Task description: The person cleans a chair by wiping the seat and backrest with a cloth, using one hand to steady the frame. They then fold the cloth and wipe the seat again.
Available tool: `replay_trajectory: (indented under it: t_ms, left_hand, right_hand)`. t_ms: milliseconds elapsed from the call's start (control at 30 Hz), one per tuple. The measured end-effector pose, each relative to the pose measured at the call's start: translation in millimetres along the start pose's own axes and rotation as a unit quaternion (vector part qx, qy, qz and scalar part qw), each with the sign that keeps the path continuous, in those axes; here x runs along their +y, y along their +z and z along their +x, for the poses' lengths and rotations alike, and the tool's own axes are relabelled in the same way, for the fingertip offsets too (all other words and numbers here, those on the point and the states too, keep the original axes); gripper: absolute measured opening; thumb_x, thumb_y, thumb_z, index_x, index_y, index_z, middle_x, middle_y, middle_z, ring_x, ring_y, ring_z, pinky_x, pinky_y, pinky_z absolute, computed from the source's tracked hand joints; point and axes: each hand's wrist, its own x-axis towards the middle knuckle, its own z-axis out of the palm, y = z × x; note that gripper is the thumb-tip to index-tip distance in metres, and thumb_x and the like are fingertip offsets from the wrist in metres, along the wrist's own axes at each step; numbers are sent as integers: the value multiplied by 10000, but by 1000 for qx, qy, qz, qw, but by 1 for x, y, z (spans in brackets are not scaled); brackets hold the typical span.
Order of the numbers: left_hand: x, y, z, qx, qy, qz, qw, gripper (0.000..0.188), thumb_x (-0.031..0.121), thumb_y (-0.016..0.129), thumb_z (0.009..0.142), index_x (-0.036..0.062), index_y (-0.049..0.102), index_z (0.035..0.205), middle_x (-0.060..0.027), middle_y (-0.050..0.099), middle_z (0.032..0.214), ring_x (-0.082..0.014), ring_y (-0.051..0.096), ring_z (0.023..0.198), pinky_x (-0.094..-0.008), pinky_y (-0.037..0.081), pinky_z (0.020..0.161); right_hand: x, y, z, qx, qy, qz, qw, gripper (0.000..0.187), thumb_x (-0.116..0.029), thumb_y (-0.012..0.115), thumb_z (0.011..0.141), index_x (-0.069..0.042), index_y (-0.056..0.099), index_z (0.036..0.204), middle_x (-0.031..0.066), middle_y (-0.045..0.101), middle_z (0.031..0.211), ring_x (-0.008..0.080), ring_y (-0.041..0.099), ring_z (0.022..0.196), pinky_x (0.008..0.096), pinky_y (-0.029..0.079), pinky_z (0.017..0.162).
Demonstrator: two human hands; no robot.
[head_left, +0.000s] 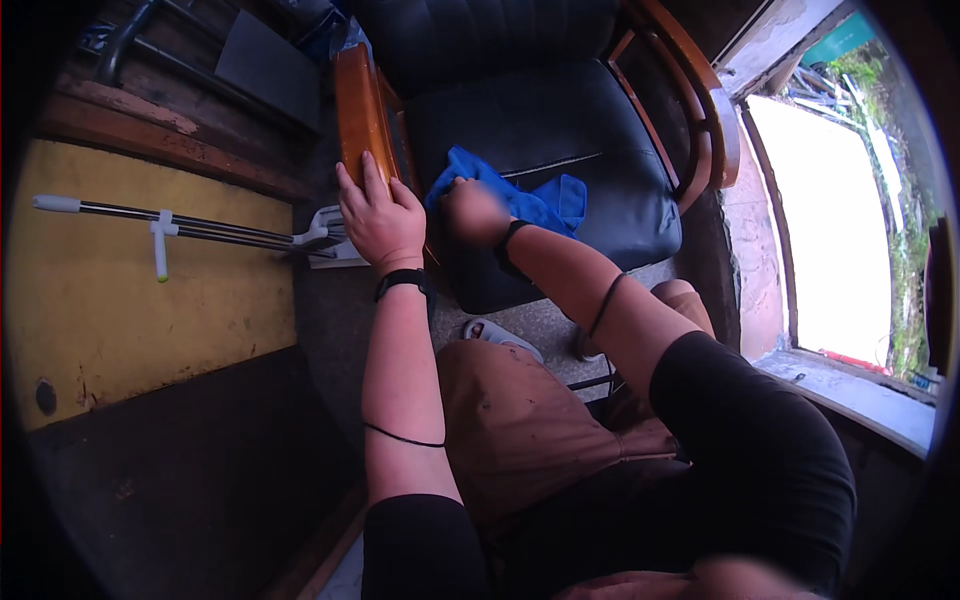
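Note:
Ahead of me is a chair with a black padded seat (610, 140) and wooden arms. My left hand (383, 220) lies with its fingers stretched out on the chair's left wooden armrest (358, 105). My right hand (476, 212) is closed on a blue cloth (550, 203) at the left side of the seat. Part of this hand is blurred, but the cloth bunches under it and spreads to the right over the seat. The chair's right wooden armrest (705, 100) stands free of both hands.
To the left, a mop-like tool with dark poles (235, 233) stands before a yellow panel (150, 310). A bright window (820, 220) with a sill (850, 400) is at the right. Below the seat shows a foot in a light slipper (500, 338).

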Motion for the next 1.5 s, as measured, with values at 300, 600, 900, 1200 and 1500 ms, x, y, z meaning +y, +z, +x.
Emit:
replay_trajectory:
  t_ms: [300,600,900,1200,1500]
  left_hand:
    - [-8,9,3,28,15,1,1000,489,246,662,863,160,618,1343,-234,506,1441,-409,609,1171,-466,548,933]
    - [-8,13,4,38,7,-13,999,484,255,651,867,192,620,1345,-210,527,1421,-405,612,1162,-464,557,913]
    - [-9,13,0,38,8,-7,999,481,259,655,867,201,624,1343,-209,536,1413,-400,614,1164,-463,557,917]
    - [-6,18,5,52,14,-12,998,484,278,647,875,207,618,1352,-198,529,1429,-401,610,1173,-463,557,917]
    - [-16,18,-3,66,12,0,998,471,275,652,869,217,637,1336,-190,559,1399,-391,628,1140,-458,547,929]
  right_hand:
    - [2,4,1,-20,-76,-48,996,416,-127,544,862,-157,696,1247,123,588,1250,340,548,1190,446,484,955]
    - [4,-5,32,-92,-43,-3,995,401,-150,545,838,-114,714,1199,204,557,1340,378,528,1260,447,464,1047]
    - [6,1,18,-99,-84,-11,991,420,-92,526,860,-134,700,1240,173,588,1306,361,547,1243,424,459,1056]
    - [-4,7,20,-140,-47,-33,989,384,-167,559,856,-123,712,1205,181,587,1333,360,531,1272,439,469,1044]
    - [-22,-3,13,-172,-55,-29,983,395,-139,547,875,-128,706,1236,179,587,1313,368,537,1244,439,457,1056]
